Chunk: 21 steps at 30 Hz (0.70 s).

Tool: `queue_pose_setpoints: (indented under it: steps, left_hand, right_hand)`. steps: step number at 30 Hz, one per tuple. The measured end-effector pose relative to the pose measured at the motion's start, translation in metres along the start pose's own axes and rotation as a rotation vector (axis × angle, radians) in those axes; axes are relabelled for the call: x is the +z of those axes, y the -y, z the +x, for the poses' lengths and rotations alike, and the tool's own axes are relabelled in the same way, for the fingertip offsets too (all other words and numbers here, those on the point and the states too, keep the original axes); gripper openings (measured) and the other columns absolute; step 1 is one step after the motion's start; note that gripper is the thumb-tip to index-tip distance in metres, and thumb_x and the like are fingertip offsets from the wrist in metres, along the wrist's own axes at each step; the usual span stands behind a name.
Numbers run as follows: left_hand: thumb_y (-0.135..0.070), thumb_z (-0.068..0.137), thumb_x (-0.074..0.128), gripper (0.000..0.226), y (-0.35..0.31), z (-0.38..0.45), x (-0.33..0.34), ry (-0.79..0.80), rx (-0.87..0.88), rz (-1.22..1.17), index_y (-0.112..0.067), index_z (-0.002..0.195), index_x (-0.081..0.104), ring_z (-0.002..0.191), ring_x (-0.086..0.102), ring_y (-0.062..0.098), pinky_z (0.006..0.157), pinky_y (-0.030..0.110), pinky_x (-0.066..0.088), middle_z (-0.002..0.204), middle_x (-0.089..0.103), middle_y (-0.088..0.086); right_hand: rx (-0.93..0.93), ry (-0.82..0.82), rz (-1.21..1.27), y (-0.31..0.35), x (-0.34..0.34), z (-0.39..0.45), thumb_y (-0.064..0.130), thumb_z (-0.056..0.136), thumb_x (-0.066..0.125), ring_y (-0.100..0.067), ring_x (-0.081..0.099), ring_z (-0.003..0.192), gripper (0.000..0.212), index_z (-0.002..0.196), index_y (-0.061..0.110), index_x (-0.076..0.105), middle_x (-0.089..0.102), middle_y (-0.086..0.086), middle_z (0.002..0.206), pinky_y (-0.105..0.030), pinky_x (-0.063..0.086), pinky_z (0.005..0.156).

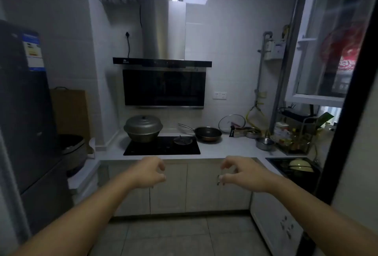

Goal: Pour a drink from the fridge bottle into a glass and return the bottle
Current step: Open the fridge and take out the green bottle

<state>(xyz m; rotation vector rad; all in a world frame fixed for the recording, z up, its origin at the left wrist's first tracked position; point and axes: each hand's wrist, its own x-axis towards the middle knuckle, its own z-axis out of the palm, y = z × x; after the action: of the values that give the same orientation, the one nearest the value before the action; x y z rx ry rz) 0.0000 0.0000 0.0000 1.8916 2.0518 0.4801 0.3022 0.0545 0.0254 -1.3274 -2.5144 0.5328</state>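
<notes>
I stand in a dim kitchen facing the counter. A dark grey fridge (26, 112) fills the left side, its doors closed and a blue label near the top. My left hand (148, 172) and my right hand (239, 174) are both stretched out in front of the lower cabinets, fingers loosely curled and apart, holding nothing. No bottle and no drinking glass are in view.
A white counter (225, 149) carries a black hob with a lidded grey pot (143, 128), a frying pan (207, 133), a glass lid, small metal bowls and a condiment rack (294, 139). A sink with a yellow bowl (300, 165) lies at right. A rice cooker (71, 149) stands beside the fridge.
</notes>
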Motion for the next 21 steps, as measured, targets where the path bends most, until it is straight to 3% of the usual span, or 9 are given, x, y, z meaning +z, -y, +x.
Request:
queue_pose_setpoints:
  steps: [8,13,21]
  left_hand:
    - [-0.034,0.084,0.071,0.045,0.028,0.128,-0.002,0.012,0.004,-0.006,-0.021,0.125,0.058,0.096,0.066,0.013,0.091,0.037,0.056,0.115,0.067,0.004]
    - [-0.033,0.087,0.069,0.041,0.042,0.202,-0.01,0.046,0.019,-0.008,-0.022,0.125,0.058,0.094,0.066,0.009,0.09,0.032,0.055,0.11,0.07,0.002]
    - [-0.04,0.084,0.07,0.038,0.084,0.314,-0.033,-0.03,-0.026,0.046,-0.024,0.118,0.063,0.085,0.063,0.004,0.073,0.02,0.05,0.095,0.065,-0.007]
  right_hand:
    - [0.013,0.057,0.049,-0.048,0.018,0.134,0.054,0.084,0.067,-0.009,0.061,0.1,0.043,0.121,0.034,0.056,0.057,0.007,0.121,-0.031,0.054,0.087]
    - [0.012,0.127,0.044,-0.079,0.008,0.224,0.053,0.084,0.068,-0.011,0.06,0.105,0.052,0.128,0.032,0.053,0.059,0.004,0.122,-0.036,0.055,0.093]
    - [-0.038,0.123,-0.016,-0.105,-0.009,0.351,0.054,0.083,0.068,-0.007,0.062,0.099,0.053,0.128,0.029,0.054,0.062,0.007,0.115,-0.031,0.055,0.089]
